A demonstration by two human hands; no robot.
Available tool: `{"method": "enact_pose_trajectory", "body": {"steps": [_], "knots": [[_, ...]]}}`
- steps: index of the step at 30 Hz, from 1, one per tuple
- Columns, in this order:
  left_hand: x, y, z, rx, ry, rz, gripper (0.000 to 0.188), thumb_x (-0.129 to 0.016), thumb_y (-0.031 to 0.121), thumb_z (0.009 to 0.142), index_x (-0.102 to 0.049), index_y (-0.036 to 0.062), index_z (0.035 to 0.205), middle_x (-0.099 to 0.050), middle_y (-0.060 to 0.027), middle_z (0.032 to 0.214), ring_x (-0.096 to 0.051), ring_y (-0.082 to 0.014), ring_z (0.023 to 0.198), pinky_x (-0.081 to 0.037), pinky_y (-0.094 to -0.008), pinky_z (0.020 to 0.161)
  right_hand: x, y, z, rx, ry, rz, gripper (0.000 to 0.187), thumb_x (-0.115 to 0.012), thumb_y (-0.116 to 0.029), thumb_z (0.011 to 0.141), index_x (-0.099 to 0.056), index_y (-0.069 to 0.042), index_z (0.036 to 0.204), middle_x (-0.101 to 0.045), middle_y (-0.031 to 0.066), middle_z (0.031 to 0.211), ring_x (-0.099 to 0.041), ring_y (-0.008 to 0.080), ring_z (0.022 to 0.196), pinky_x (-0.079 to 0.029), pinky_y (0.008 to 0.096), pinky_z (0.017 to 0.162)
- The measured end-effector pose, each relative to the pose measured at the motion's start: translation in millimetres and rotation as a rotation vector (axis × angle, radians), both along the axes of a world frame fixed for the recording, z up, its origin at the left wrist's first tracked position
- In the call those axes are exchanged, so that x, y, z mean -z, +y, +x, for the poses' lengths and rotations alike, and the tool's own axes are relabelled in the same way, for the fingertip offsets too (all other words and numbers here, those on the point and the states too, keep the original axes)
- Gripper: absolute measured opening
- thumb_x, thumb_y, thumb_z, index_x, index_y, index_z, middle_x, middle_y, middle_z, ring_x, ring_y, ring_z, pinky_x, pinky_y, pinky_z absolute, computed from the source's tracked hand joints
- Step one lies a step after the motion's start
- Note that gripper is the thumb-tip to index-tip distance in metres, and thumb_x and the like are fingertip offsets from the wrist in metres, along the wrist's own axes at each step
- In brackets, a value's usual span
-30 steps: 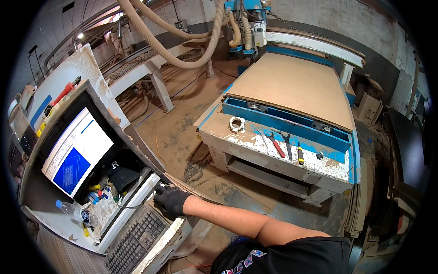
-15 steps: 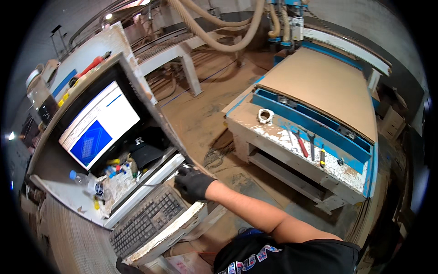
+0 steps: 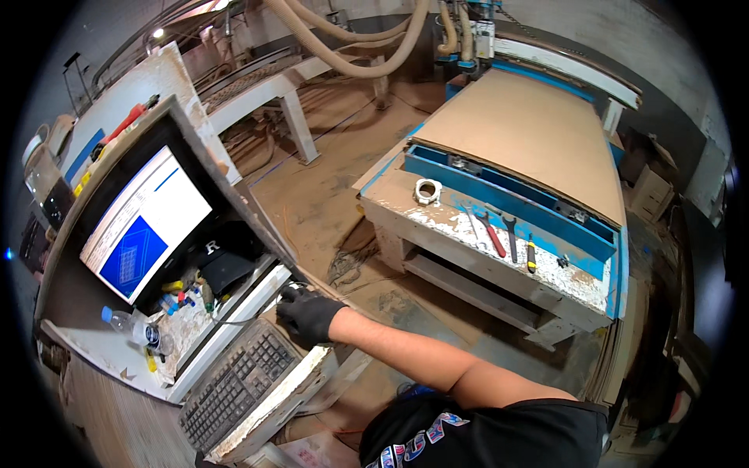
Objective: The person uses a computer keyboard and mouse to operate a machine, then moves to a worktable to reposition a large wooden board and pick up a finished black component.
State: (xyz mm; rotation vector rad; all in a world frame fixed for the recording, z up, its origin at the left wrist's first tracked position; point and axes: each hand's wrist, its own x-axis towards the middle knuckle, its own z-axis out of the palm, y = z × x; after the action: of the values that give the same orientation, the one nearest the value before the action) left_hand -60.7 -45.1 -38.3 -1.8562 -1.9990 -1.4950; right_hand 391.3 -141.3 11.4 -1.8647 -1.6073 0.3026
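My right hand [image 3: 310, 313], in a black glove, rests over a computer mouse [image 3: 292, 286] on the narrow ledge beside the keyboard. Most of the mouse is hidden under the curled fingers; a thin cable runs from it to the left. The dusty black keyboard [image 3: 238, 384] lies on a worn white shelf just left of and below that hand. Beyond it, a lit monitor [image 3: 148, 226] inside a cabinet shows a blue panel with a line drawing. At the bottom edge, a dark scrap by the keyboard's near end may be my left hand; its fingers are hidden.
Inside the cabinet are a plastic bottle [image 3: 136, 329], a black cap [image 3: 226, 265] and small clutter. At the right stands a cutting machine bed [image 3: 523, 132] with a brown board; wrenches [image 3: 511, 238], a yellow-black tool [image 3: 531, 256] and a white ring [image 3: 427, 192] lie on its near end.
The whole view has shifted, so the scene sits slightly further left and higher. My right hand stays on the mouse. The drawing on the screen looks slightly different.
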Motion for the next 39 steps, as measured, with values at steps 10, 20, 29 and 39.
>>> {"method": "enact_pose_trajectory", "body": {"steps": [10,20,29,39], "knots": [[9.9,9.5,-13.1,0.002,0.113,0.015,0.038,-0.041,0.026,0.105,-0.076,0.0111,0.104,-0.073,-0.0109,0.105,-0.068,-0.0299,0.095,-0.052,-0.0399,0.085,9.7,4.8,0.0,0.03,0.015,0.004,0.028,-0.065,-0.018,0.084,-0.067,-0.007,0.109,-0.05,0.0241,0.137,-0.059,0.0404,0.117,-0.048,0.0486,0.098],[8.6,6.5,-14.2,0.043,0.114,0.022,0.039,-0.039,0.027,0.108,-0.073,0.0075,0.106,-0.072,-0.0124,0.103,-0.067,-0.03,0.094,-0.053,-0.038,0.084,3.7,1.5,0.0,0.016,-0.034,-0.041,0.03,-0.065,-0.021,0.089,-0.063,-0.008,0.116,-0.046,0.0189,0.138,-0.054,0.0404,0.122,-0.045,0.0484,0.102],[11.2,8.9,-13.0,0.106,0.121,0.115,0.039,-0.04,0.026,0.107,-0.073,0.0063,0.105,-0.072,-0.0132,0.103,-0.066,-0.0309,0.094,-0.053,-0.0385,0.085,1.5,2.4,0.2,0.021,-0.021,-0.065,0.033,-0.066,-0.019,0.087,-0.064,-0.008,0.118,-0.045,0.0203,0.142,-0.053,0.041,0.122,-0.044,0.0482,0.103],[5.4,4.8,-9.1,0.031,0.108,0.041,0.04,-0.038,0.026,0.107,-0.075,0.009,0.105,-0.072,-0.0138,0.103,-0.067,-0.0321,0.093,-0.052,-0.0395,0.084,-0.8,2.2,0.2,0.021,-0.053,-0.099,0.03,-0.063,-0.02,0.09,-0.064,-0.008,0.118,-0.044,0.0209,0.143,-0.053,0.0406,0.124,-0.045,0.0484,0.103]]}}
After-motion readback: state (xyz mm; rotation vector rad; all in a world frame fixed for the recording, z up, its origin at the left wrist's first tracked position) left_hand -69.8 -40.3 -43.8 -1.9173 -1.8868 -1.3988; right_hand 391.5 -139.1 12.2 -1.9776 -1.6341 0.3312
